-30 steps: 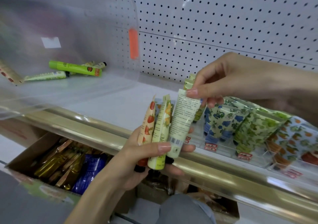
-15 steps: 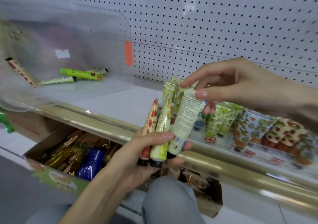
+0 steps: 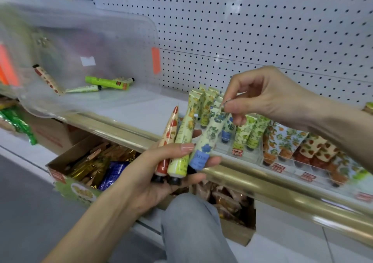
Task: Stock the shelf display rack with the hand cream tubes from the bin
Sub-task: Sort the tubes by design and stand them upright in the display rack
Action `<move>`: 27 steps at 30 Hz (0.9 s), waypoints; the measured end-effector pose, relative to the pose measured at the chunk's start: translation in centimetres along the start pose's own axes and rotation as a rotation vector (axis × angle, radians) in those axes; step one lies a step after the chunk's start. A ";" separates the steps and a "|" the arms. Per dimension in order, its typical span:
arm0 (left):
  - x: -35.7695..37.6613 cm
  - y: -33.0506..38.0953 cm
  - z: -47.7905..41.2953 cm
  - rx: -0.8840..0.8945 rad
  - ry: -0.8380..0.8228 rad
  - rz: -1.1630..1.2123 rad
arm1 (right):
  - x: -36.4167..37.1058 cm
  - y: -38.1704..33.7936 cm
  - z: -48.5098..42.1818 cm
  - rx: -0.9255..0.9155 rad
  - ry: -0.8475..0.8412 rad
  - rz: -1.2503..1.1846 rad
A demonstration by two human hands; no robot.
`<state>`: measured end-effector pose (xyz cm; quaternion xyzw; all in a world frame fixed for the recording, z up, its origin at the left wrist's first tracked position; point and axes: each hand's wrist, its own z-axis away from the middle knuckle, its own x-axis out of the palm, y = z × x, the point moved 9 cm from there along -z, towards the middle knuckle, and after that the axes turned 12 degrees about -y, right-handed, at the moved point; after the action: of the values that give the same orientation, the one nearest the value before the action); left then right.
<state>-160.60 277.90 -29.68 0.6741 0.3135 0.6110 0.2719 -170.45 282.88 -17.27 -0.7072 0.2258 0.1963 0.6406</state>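
1. Step, by my read: picking one tube out of the hand-held bunch to put on the rack; stocking is partly done, tubes still left in the bin.
2. Left hand [image 3: 161, 174] is palm up and closed around three hand cream tubes, caps down, fanned: strawberry-print tube [image 3: 168, 141] on the outside, lemon-print tube [image 3: 182, 141] in the middle, blue-flower tube [image 3: 209, 135] nearest the right hand. Thumb lies across the fronts.
3. Right hand [image 3: 268, 97] pinches the crimped top end of the blue-flower tube with thumb and forefinger; other fingers loosely curled. The tube's lower end still sits in the left-hand grip, so both hands touch it.
4. Clear display rack [image 3: 244, 153] sits just behind and below the right hand, already holding upright rows: yellow-print, blue-print, green-print, then orange and strawberry prints further out past the right wrist.
5. Next move likely calls for lifting the blue-flower tube free of the left fingers and dropping it cap down into the blue-print row [image 3: 227, 129], directly under the right hand.
6. Clear plastic bin [image 3: 113, 40] is up beyond the left hand on the same shelf; a bright green tube [image 3: 107, 82] and a few others lie inside.
7. Risk: the other two tubes may slip when the grip loosens.
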 end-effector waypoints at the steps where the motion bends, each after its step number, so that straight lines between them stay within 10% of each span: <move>1: -0.1 -0.1 0.0 0.006 0.010 0.003 | -0.1 0.1 0.1 0.007 -0.007 -0.021; 6: -0.9 -0.8 0.0 0.029 0.036 0.063 | -0.5 -0.2 0.6 0.066 -0.044 0.071; 13: -5.9 -2.2 0.0 -0.032 0.392 -0.156 | -5.7 -1.4 1.6 0.179 0.312 0.455; 27: -7.9 -2.3 -0.1 0.022 0.371 0.067 | -6.9 3.7 0.8 0.402 0.587 0.876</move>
<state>-161.37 273.48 -36.53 0.5632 0.3422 0.7300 0.1815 -178.21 283.82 -16.44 -0.4363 0.6999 0.1921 0.5318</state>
